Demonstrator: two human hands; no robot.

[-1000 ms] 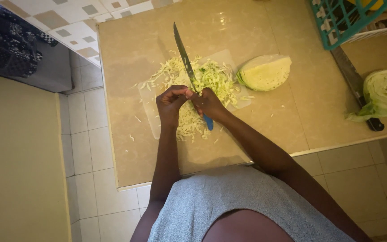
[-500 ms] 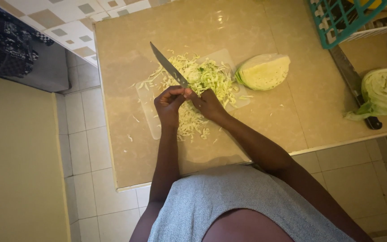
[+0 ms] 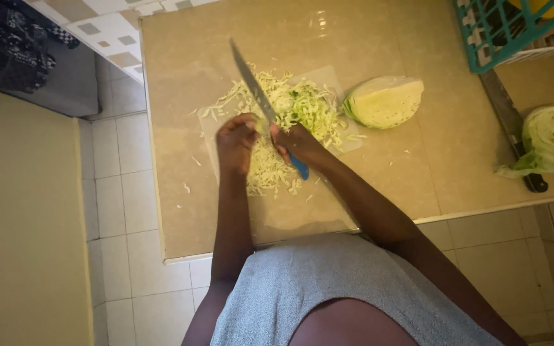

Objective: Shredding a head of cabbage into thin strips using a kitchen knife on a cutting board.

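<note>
My right hand [image 3: 298, 142] grips a long knife [image 3: 253, 84] by its blue handle, the blade pointing up and to the left over a pile of shredded cabbage [image 3: 290, 115]. My left hand [image 3: 236, 137] is curled beside the blade near the handle, fingers touching the blade or the shreds stuck to it. The shreds lie on a thin pale cutting sheet [image 3: 335, 80] on the beige countertop [image 3: 181, 211]. A cut cabbage wedge [image 3: 385, 101] rests just right of the pile.
A green plastic crate [image 3: 501, 32] stands at the counter's far right corner. Loose cabbage leaves [image 3: 549, 138] and a dark-handled knife [image 3: 514, 131] lie at the right. Tiled floor [image 3: 120, 186] runs along the left, with a dark appliance [image 3: 27, 57] and a yellow surface [image 3: 20, 243].
The knife blade has swung: upright a second ago, then tilted far left, now back to a moderate left lean. Both hands stay together over the shreds.
</note>
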